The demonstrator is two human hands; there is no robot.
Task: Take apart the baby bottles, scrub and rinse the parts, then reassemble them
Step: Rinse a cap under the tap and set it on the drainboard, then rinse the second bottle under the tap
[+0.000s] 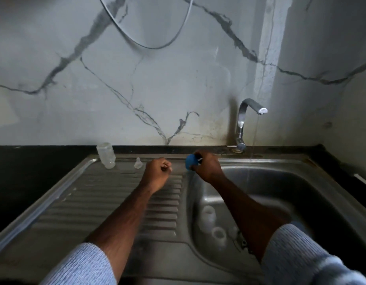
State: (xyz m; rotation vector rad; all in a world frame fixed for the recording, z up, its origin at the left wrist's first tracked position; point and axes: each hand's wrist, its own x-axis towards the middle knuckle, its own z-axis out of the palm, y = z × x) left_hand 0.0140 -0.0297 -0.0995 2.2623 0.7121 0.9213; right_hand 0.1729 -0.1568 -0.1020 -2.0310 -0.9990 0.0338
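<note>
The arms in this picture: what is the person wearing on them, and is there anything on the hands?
Both arms wear light blue-grey sleeves of a finely ribbed knit, pushed up so the forearms are bare: the left sleeve and the right sleeve. The left hand and right hand are bare, without gloves. No watch, ring or bracelet shows.

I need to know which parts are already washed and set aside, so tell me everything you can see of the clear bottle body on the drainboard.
The clear bottle body looks like translucent, cloudy plastic, a plain cylinder with no nipple or ring fitted. It stands at the far left corner of the steel drainboard, leaning slightly, close to the black counter edge. A small clear nipple sits apart to its right. Neither hand touches it. Which end is up cannot be told.
</note>
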